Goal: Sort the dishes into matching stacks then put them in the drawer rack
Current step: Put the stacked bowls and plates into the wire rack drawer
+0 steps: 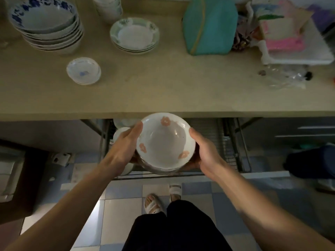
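Holding a stack of pink-flower bowls (165, 142) over the open drawer rack (233, 145), the person has the left hand (125, 147) and right hand (204, 151) each curled round opposite sides of it. To set it down well, I'd say keep the stack level and lower it right of the white dishes (121, 134) already in the rack, clear of the counter (163, 91) edge just above the rack.
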### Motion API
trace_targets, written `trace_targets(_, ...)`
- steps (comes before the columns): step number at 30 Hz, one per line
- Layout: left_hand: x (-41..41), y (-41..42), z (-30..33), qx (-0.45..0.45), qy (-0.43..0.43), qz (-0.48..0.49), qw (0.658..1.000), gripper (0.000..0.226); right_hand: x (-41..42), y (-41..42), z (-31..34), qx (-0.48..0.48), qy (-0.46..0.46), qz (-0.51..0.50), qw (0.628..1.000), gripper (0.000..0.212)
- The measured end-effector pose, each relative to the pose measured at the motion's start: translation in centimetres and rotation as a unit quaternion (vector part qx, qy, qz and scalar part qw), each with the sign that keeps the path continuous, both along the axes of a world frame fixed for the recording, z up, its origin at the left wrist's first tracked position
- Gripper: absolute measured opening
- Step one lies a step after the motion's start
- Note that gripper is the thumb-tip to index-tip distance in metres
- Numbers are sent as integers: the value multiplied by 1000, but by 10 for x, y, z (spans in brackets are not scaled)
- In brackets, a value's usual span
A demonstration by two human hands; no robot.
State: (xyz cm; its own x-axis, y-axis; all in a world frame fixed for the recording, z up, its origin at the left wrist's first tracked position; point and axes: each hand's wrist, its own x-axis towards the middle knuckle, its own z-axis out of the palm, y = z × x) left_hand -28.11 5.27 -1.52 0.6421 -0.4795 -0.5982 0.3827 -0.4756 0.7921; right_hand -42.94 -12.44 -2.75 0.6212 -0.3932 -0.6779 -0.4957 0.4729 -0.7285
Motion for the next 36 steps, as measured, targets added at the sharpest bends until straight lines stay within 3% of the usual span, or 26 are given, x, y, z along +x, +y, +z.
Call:
trace_targets(5,-22,-38,-20,28,87,-22,996,49,-28,-25,-13,20,73,-58,995,44)
trace_targets(12,-55,-113,-52,40,210,-15,977,41,-45,-99,-42,21,207,-49,977,49)
trace_targets(18,-75,-172,-96,32,295,11,955,44,-59,-166,-83,65,217,-39,973,46)
trace_targets(25,-82,-226,-162,-29,300,16,953,26,-72,-229,-138,105,156,-71,980,26)
trace_targets(30,-89,-262,-208,0,261,56,964,34,-71,-253,-176,113,147,-80,979,22)
trace_targets(36,-100,-277,-250,17,293,134,946,39,-63,-259,-228,88,172,-49,980,27)
